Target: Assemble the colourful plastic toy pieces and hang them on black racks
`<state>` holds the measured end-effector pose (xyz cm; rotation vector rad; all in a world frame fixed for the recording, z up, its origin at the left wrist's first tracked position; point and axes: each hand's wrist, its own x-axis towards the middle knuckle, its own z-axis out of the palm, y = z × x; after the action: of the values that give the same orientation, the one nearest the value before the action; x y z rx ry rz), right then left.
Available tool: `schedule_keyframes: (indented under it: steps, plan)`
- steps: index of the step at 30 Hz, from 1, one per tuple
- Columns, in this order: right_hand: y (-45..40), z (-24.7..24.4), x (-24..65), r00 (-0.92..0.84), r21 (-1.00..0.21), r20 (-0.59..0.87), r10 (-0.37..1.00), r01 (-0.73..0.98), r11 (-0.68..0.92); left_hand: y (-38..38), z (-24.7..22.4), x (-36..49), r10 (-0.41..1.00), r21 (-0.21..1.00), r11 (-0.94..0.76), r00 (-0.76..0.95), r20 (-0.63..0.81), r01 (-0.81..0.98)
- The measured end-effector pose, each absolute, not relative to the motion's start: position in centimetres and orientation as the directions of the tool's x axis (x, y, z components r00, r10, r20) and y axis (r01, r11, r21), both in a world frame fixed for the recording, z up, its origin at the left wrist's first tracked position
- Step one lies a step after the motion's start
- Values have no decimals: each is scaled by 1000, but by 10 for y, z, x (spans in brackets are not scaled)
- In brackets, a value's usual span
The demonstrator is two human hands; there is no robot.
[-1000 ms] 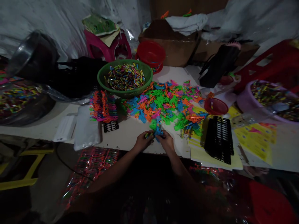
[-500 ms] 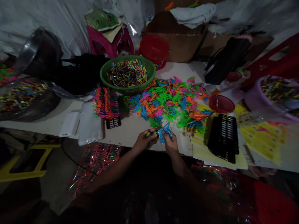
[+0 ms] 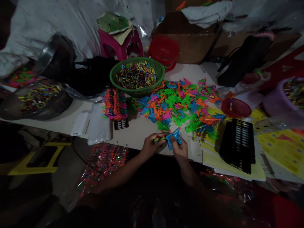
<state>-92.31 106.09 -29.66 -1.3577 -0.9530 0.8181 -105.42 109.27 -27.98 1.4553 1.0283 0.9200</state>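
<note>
My left hand (image 3: 150, 147) is closed on short yellow-and-green wrapped sticks (image 3: 156, 139), which poke out between thumb and fingers. Pinched under the thumb of my right hand (image 3: 180, 152) is a blue plastic toy piece (image 3: 170, 144), its body pointing toward my left hand. The two hands are close together above the table's front edge, and the sticks lie close to the blue piece; whether they touch I cannot tell. Just beyond the hands spreads a heap of bright plastic toy pieces (image 3: 174, 98) in green, orange, blue and pink.
A green basin (image 3: 113, 83) of wrapped sticks stands behind the heap. To the left are a stack of filled pieces (image 3: 114, 104) and clear plastic bags (image 3: 99, 126). Black slotted trays (image 3: 237, 145), a small red bowl (image 3: 244, 111) and a purple tub (image 3: 273, 99) sit right.
The whole view has shifted, so the table and hands appear farther right. Both hands keep their hold; the blue piece looks slightly turned.
</note>
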Motion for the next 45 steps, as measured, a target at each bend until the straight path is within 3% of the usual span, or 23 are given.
schedule_keyframes:
  steps: [3,9,13,23,26,31,35,38,40,41,43,45]
  plan:
    - [1060,-302,-926,458,-999,39,888,-6,47,1093,-278,-1055,939,988,-68,343,17,139]
    - [1060,-298,-928,436,-997,73,897,15,73,1094,-276,-1056,938,990,132,317,-139,42]
    - [1063,-292,-928,433,-997,78,898,42,66,1090,-274,-1053,942,988,149,298,-156,44]
    - [1060,-295,-925,359,-993,116,926,21,116,1092,-275,-1052,885,924,374,329,-330,-79]
    - [1060,-299,-925,374,-996,83,924,21,81,1090,-279,-1052,892,941,338,332,-307,-35]
    - [1063,-306,-928,446,-999,51,893,13,50,1088,-278,-1042,920,991,127,369,-135,45]
    - [1068,-306,-892,426,-993,-39,904,82,-82,1094,-278,-1033,862,976,219,465,-200,14]
    - [1083,-302,-837,505,-879,-111,856,352,-322,1108,-282,-1037,812,899,438,441,-381,-29]
    - [1100,-301,-806,697,-685,86,712,561,-465,1119,-286,-1044,757,803,592,388,-525,-69]
    - [1111,-302,-797,699,-578,198,688,650,-494,1124,-287,-1048,714,740,665,377,-590,-101]
    - [1134,-306,-792,529,-379,300,794,829,-410,1130,-289,-1053,630,614,767,407,-662,-189]
    - [1155,-311,-800,258,-260,194,946,944,-204,1132,-288,-1056,593,534,802,462,-660,-266]
